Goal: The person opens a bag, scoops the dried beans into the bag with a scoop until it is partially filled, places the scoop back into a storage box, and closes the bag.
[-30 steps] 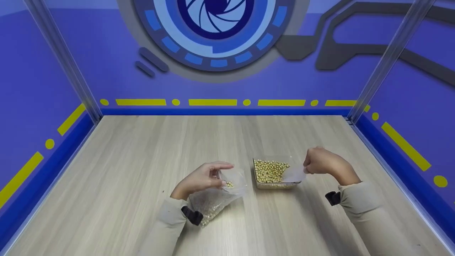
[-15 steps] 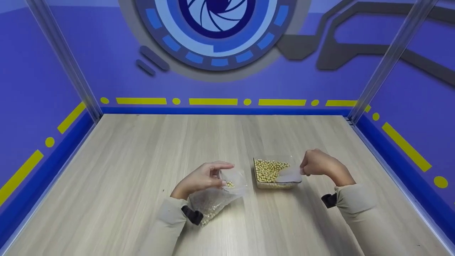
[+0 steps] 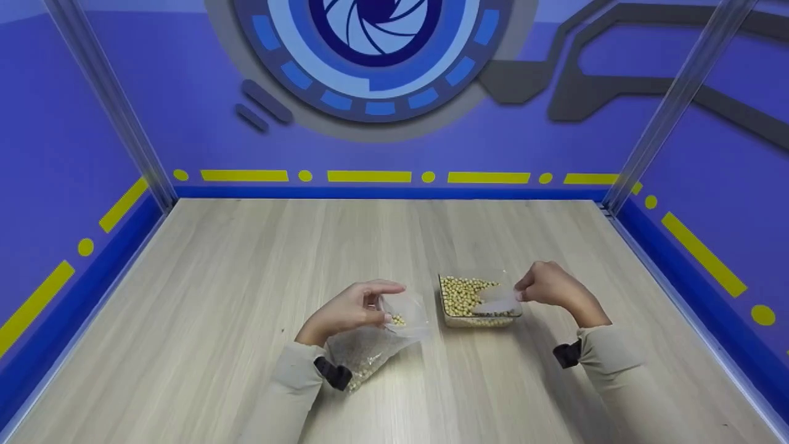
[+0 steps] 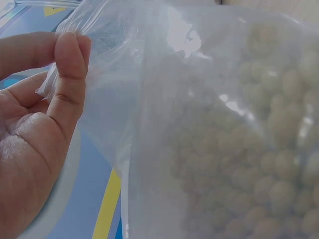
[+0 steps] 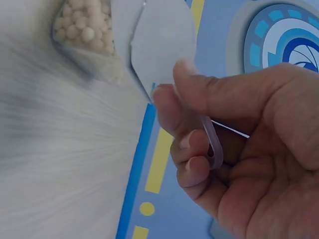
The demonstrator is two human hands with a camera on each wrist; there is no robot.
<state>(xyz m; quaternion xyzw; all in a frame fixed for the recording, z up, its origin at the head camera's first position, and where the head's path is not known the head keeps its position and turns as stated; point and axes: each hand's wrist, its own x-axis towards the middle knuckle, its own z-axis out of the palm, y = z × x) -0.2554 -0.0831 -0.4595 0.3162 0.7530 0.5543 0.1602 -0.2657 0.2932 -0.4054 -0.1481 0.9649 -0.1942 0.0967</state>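
My left hand [image 3: 346,313] pinches the rim of a clear zip bag [image 3: 379,345], which leans on the table with its mouth facing right. Round pale beans [image 4: 269,184] fill its lower part, and a few show at the mouth. My right hand [image 3: 558,290] grips the handle of a translucent plastic scoop [image 5: 162,37]. The scoop's bowl dips into the yellowish beans [image 3: 459,297] at the right side of a clear rectangular box [image 3: 481,322]. Whether beans lie in the scoop cannot be told. The box stands just right of the bag.
A wood-grain table [image 3: 246,259] carries the bag and box. Blue printed panels [image 3: 394,154] enclose it at the back and on both sides, with metal posts [image 3: 132,123] at the corners.
My right hand has moved left and slightly down, pushing the scoop deeper into the beans in the box. The left hand and the bag have stayed still.
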